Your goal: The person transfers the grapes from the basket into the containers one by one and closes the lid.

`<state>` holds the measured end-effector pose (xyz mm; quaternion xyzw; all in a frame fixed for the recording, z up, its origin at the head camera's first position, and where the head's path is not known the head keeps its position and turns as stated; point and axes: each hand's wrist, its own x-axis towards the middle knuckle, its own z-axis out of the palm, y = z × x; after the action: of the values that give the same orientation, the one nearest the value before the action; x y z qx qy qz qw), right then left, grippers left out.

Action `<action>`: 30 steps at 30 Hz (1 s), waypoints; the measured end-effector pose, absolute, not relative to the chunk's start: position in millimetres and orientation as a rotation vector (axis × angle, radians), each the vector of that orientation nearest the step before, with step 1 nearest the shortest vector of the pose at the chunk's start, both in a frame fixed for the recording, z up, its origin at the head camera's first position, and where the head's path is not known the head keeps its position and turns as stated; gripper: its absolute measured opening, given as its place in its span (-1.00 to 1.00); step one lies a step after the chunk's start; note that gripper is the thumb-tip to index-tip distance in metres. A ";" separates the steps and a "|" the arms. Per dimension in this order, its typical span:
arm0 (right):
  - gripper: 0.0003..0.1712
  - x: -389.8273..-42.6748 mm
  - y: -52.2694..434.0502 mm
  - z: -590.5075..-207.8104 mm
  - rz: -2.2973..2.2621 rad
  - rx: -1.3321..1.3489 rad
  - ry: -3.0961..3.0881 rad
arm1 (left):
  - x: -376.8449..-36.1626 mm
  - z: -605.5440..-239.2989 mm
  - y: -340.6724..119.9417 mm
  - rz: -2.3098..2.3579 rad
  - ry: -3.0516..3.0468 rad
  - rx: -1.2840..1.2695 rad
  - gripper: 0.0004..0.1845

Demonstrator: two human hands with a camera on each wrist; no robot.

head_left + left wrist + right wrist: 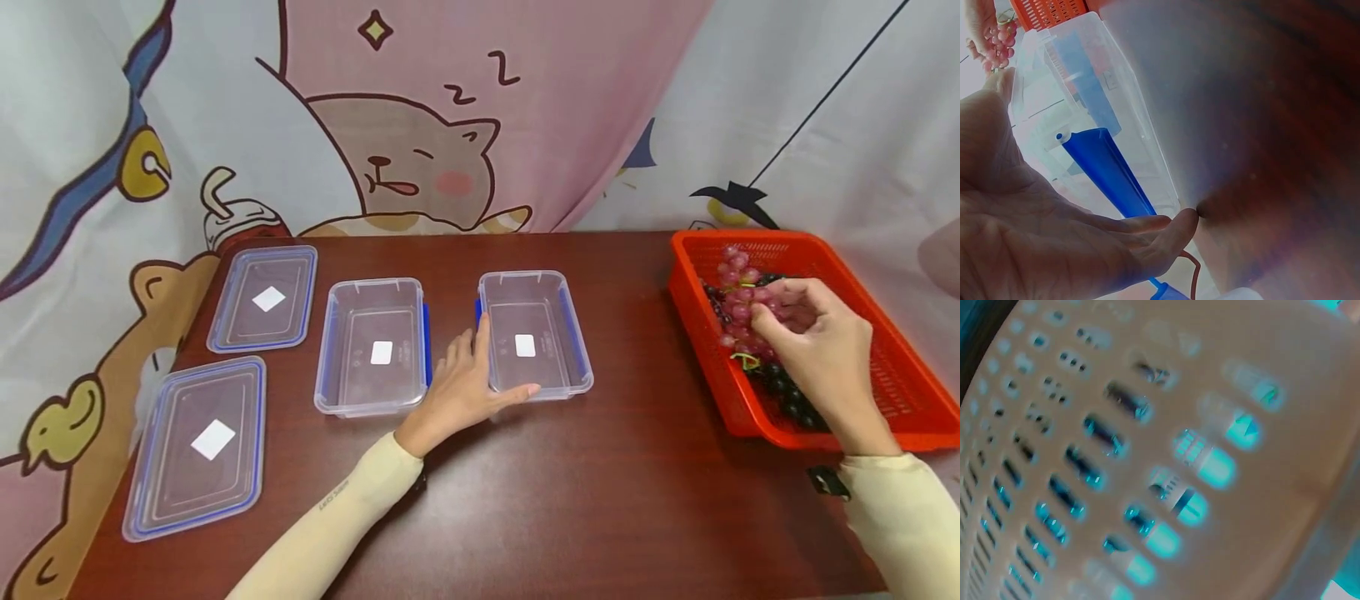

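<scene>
I see the bunch of pink-red grapes (742, 304) in the orange-red slotted plastic basket (900, 375) at the surface's right end, above a dark bunch. My right hand (817, 342) has its fingers curled around it. I judge a grip near the stem safest, lifting straight up to clear the rim. The bunch's long axis seems to run away from me. My left hand (465, 387) lies flat, fingers straight, against the nearer clear rectangular plastic container (577, 367), its length also pointing away.
</scene>
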<state>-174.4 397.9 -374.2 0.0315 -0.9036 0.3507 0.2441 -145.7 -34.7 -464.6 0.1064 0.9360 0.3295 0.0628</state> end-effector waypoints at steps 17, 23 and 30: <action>-0.70 -177.0 353.3 -375.7 0.971 0.261 -2.459 | -148.8 -460.5 -32.3 0.961 2.858 0.279 0.48; -0.69 -179.2 335.2 -378.0 0.999 0.311 -2.477 | -149.7 -459.8 -31.2 0.974 2.852 0.279 0.49; -0.70 -181.3 312.7 -378.4 1.018 0.376 -2.456 | -149.9 -461.3 -31.7 0.974 2.842 0.265 0.50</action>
<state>-181.3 312.7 -378.4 0.1365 -0.8909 0.3694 0.2264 -149.9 -31.7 -461.3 0.0877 0.9405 0.3223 0.0626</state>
